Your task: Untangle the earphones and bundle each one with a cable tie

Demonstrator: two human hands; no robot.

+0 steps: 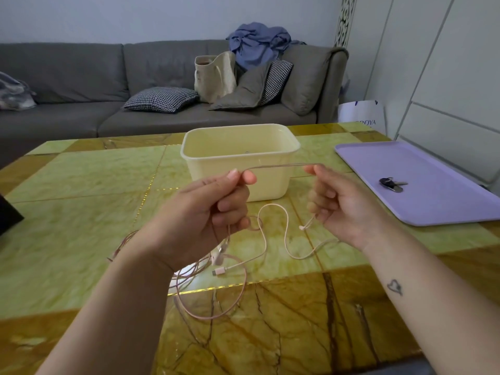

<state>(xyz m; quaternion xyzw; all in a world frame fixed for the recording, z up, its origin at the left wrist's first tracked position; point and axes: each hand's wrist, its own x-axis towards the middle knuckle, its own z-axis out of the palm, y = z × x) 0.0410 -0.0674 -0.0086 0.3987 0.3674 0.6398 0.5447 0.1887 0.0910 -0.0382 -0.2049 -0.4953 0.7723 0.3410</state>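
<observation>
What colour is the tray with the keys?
Light purple; the tray shows best in the head view.

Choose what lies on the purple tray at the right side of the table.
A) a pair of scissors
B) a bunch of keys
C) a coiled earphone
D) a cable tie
B: a small bunch of keys with a dark fob lies on the purple tray, while the earphone cables are all over by the hands.

A glossy table patterned in green and amber marble. A cream plastic tub stands toward its far middle. A lilac tray lies at the right edge. Loose pink earphone cables sprawl across the near middle. A dark object sits at the left edge.
</observation>
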